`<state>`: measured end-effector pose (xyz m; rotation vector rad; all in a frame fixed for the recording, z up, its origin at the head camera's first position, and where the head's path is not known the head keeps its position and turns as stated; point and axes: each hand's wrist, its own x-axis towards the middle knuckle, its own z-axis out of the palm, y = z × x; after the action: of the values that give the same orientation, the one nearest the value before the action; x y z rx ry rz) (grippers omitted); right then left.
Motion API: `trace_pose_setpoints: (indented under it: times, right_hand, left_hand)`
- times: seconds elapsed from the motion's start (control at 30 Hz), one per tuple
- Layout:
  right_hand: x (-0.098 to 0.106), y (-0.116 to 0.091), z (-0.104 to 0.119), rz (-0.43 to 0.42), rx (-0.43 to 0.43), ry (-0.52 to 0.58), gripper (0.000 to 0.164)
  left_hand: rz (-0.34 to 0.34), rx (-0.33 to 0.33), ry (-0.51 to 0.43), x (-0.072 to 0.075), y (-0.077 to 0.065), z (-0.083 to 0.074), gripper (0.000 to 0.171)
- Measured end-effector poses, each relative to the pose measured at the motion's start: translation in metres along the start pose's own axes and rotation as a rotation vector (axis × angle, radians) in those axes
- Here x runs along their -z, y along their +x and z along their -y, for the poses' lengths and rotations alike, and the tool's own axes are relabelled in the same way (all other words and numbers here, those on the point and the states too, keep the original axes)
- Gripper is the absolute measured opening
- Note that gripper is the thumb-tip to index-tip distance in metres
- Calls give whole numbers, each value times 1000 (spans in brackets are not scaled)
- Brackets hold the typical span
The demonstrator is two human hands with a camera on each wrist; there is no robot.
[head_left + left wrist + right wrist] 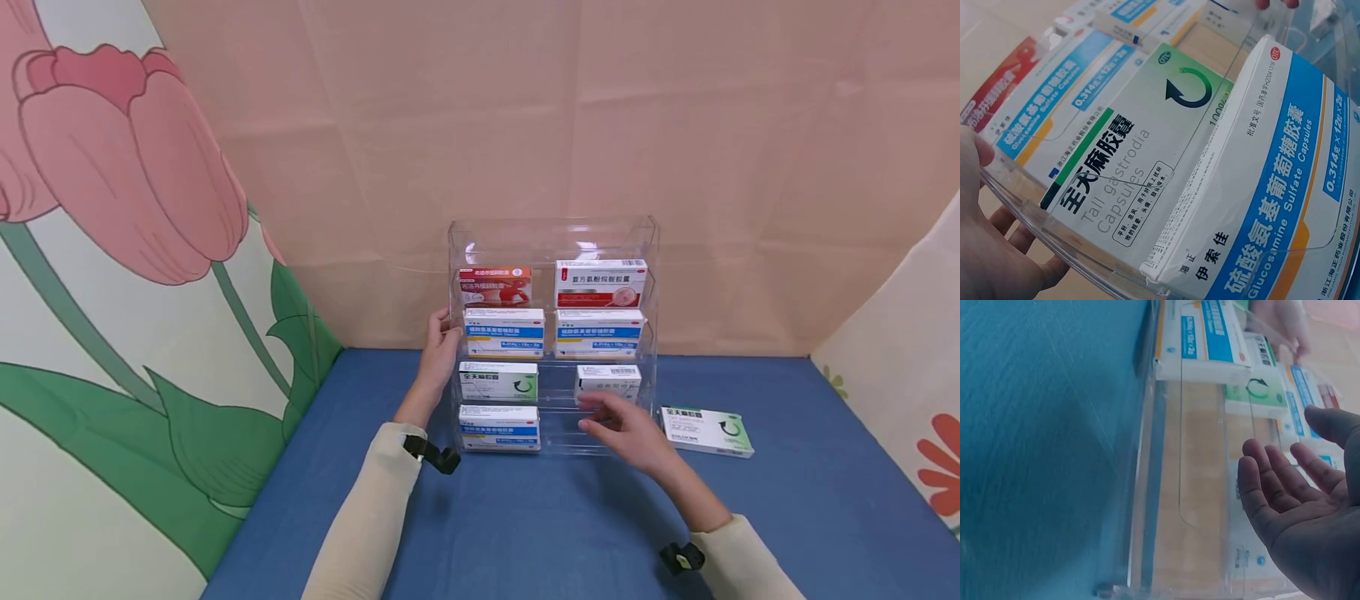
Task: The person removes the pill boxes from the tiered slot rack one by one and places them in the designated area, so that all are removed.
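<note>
A clear plastic tiered rack (pixel 555 232) stands upright on the table, holding medicine boxes in two columns. My left hand (pixel 438 358) grips its left side edge, fingers behind and thumb in front in the left wrist view. My right hand (pixel 626 429), palm up with fingers loosely bent and holding nothing, hovers before the lower right of the rack. Its fingertips overlap a small white box (pixel 608 377) on the third tier. Left of that sits a green-and-white gastrodia capsule box (pixel 1122 150). Below it is a blue-and-white glucosamine box (pixel 1272 181) on the bottom tier.
Right of the rack, another green-and-white box (pixel 705 431) lies flat on the blue tablecloth (pixel 540 533). Upper tiers hold a red box (pixel 495 286), a white-and-red box (pixel 601 283) and two blue-and-white boxes (pixel 503 333). A pinkish-beige backdrop (pixel 465 125) rises close behind.
</note>
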<state>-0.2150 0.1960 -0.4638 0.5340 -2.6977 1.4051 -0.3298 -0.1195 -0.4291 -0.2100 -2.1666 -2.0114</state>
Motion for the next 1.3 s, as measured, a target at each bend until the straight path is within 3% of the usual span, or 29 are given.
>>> trace_pose_setpoints:
  times: [0.6,1.3]
  right_hand:
    - [-29,16,7,28,7,-8,39]
    - [-53,26,14,33,-14,0,43]
  left_hand:
    - [-13,-7,27,-1,-1,-1,47]
    - [-33,-17,39,-4,-2,-1,46]
